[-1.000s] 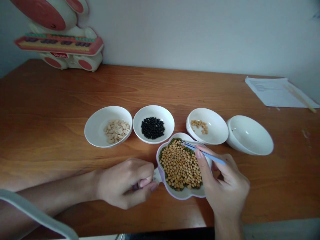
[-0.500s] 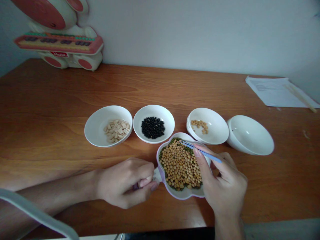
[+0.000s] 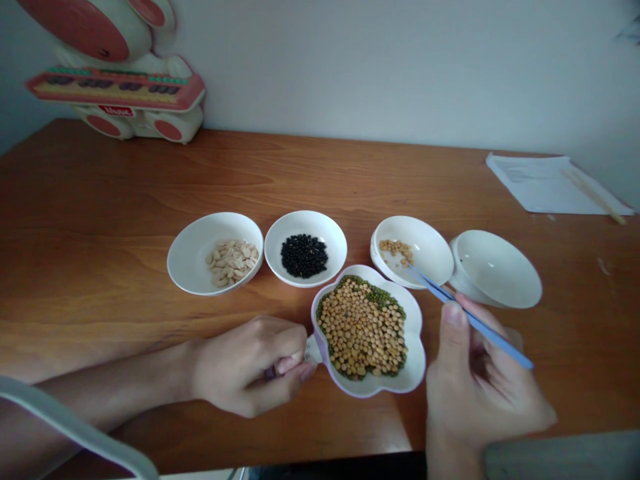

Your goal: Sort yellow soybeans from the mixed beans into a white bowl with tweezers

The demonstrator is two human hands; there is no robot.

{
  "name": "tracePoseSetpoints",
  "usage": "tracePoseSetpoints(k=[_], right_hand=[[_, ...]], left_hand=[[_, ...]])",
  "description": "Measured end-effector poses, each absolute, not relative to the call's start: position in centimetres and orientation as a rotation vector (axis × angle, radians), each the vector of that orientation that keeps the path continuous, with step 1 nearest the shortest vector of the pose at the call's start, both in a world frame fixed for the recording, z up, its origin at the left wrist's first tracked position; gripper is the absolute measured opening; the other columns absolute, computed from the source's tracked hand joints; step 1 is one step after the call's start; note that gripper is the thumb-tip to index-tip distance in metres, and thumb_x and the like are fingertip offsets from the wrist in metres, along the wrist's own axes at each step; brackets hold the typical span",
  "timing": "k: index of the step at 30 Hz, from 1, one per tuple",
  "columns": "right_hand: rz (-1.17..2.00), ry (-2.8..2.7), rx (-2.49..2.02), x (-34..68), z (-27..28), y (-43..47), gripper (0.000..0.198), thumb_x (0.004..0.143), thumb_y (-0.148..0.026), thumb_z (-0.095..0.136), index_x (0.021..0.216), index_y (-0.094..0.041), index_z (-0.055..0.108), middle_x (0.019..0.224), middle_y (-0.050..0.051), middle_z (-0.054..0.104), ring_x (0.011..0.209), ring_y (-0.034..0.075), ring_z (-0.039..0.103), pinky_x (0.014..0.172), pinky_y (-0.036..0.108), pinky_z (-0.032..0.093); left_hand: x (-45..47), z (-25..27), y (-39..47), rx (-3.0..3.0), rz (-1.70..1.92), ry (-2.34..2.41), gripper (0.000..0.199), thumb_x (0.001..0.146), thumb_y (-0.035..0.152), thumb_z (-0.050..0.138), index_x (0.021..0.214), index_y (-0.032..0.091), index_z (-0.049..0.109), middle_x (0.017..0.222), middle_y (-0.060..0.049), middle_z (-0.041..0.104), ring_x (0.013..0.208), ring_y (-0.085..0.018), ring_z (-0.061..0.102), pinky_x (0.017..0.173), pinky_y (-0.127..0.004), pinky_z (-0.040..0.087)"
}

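My left hand (image 3: 255, 367) is closed round the short handle of a flower-shaped, white and lilac dish (image 3: 414, 360). Tan soybeans (image 3: 357, 327) fill much of it, with green mung beans (image 3: 383, 301) showing round their edges. My right hand (image 3: 480, 373) pinches blue tweezers (image 3: 493, 332). Their tips reach over the near rim of a white bowl (image 3: 433, 257), close to a small heap of soybeans (image 3: 397, 252). Whether the tips hold a bean is too small to tell.
Left of that bowl stand a bowl (image 3: 190, 257) of pale flat seeds and a bowl (image 3: 336, 250) of black beans. A tilted white bowl (image 3: 500, 270) is at the right. Behind are a rabbit keyboard toy (image 3: 120, 90), papers (image 3: 530, 180) and a stick (image 3: 595, 193).
My right hand has moved right with the tweezers, from over the flower-shaped dish to the bowl with few soybeans. My left hand and the dish stay in place.
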State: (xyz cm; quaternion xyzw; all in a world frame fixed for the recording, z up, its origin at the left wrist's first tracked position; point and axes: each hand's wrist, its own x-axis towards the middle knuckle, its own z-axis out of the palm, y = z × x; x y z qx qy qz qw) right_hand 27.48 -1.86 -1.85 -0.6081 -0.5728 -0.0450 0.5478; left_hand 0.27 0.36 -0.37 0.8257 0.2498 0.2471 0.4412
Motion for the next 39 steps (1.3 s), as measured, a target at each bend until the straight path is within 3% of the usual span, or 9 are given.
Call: tracePoseSetpoints(k=[8, 23, 33, 39], right_hand=[[0.031, -1.731, -1.324, 27.1, -1.6, -1.3, 0.034, 0.088, -0.014, 0.079, 0.119, -0.029, 0.078, 0.09, -0.001, 0.081, 0.062, 0.011, 0.062, 0.058, 0.026, 0.05], [0.118, -1.759, -1.442, 26.9, -1.2, -0.8, 0.022, 0.095, -0.023, 0.075, 0.115, -0.029, 0.08, 0.09, 0.0, 0.08, 0.067, 0.013, 0.065, 0.059, 0.025, 0.05], [-0.195, -1.509, -1.411, 26.7, -1.7, -1.5, 0.028, 0.087, -0.016, 0.082, 0.113, -0.026, 0.082, 0.089, 0.002, 0.082, 0.065, 0.014, 0.066, 0.065, 0.03, 0.053], [-0.191, -1.244, -1.506, 26.5, -2.2, -1.2, 0.019, 0.092, -0.027, 0.079, 0.109, -0.02, 0.083, 0.094, 0.007, 0.082, 0.073, 0.017, 0.072, 0.07, 0.031, 0.057]], left_hand=[[0.1, -0.4, 0.3, 2.034, 0.573, 0.625, 0.029, 0.095, 0.012, 0.05, 0.079, 0.025, 0.029, 0.066, 0.006, 0.045, 0.055, -0.01, 0.035, 0.053, -0.029, 0.029], [0.2, -0.6, 0.3, 2.046, 0.591, 0.614, 0.029, 0.096, 0.013, 0.05, 0.08, 0.025, 0.029, 0.067, 0.006, 0.046, 0.055, -0.01, 0.037, 0.053, -0.028, 0.03], [0.2, -0.6, 0.2, 2.041, 0.606, 0.617, 0.03, 0.096, 0.012, 0.051, 0.079, 0.025, 0.029, 0.066, 0.006, 0.044, 0.055, -0.01, 0.035, 0.053, -0.027, 0.03], [0.1, -0.8, 0.2, 2.034, 0.607, 0.612, 0.03, 0.096, 0.011, 0.051, 0.08, 0.025, 0.03, 0.067, 0.006, 0.044, 0.055, -0.01, 0.036, 0.054, -0.027, 0.03]])
